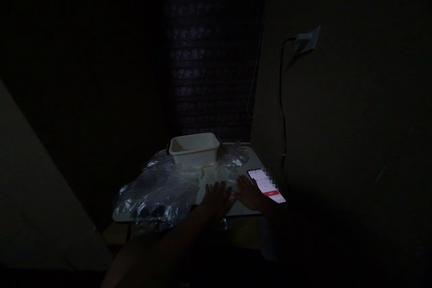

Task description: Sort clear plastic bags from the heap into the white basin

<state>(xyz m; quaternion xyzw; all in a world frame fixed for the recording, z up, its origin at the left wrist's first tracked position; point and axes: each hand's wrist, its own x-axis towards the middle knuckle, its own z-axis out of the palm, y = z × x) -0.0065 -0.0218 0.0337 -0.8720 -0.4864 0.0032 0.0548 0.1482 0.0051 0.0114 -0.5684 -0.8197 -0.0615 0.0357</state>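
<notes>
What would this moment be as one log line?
left hand: open, palm down | right hand: open, beside lit phone | white tub: beyond hands | clear plastic: left of hands | lighting: dim

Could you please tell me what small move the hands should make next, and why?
I would probably slide the left hand sideways to the crumpled plastic: it lies just to the left on the table, while this hand and the right hand look spread and empty.
</notes>
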